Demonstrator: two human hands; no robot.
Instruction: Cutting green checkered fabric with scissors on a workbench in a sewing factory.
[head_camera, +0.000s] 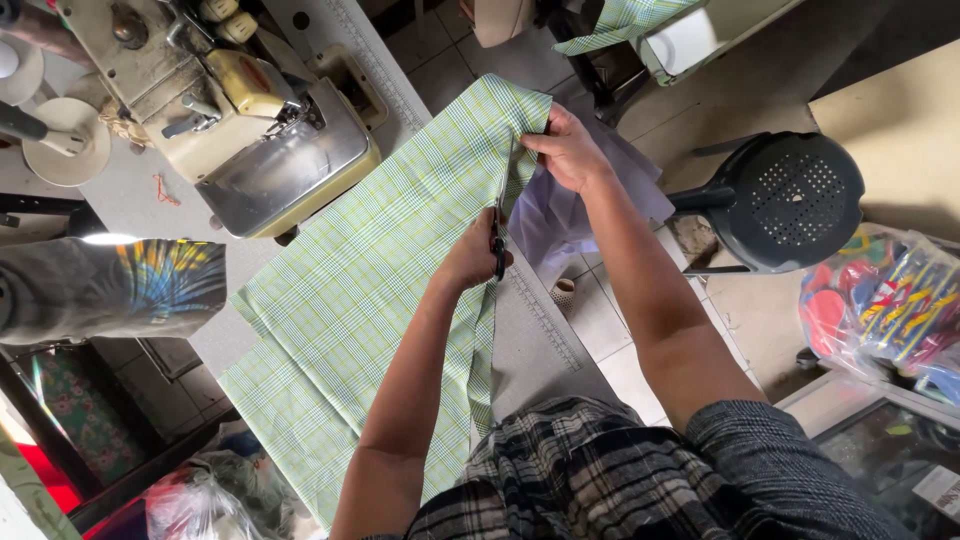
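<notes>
Green plaid fabric (370, 280), one length: thin woven cloth, judged light, soft and limp, prone to slide and bunch; spread across the grey sewing table (545, 350) from near the sewing machine toward the lap, far edge lifted off the surface. Best taken at the edge, pinched and kept taut just ahead of the blades. Scissors (498, 215), one pair, dark handles, blades pointing away along the cloth's right edge. Left hand (468, 258), fingers curled closed through and around the scissor handles. Right hand (570, 150), fingers pinched narrow on the raised far edge of the plaid. Pale lilac cloth (560, 215), one piece, hanging off the table edge under the right hand, likewise soft. Sewing machine (250, 120), one, cream and metal, at the table's far left. Black perforated stool (790, 200), one, on the tiled floor to the right. Clear bag of coloured items (885, 305), one, far right. Second plaid piece (615, 22), one, at the top edge.
</notes>
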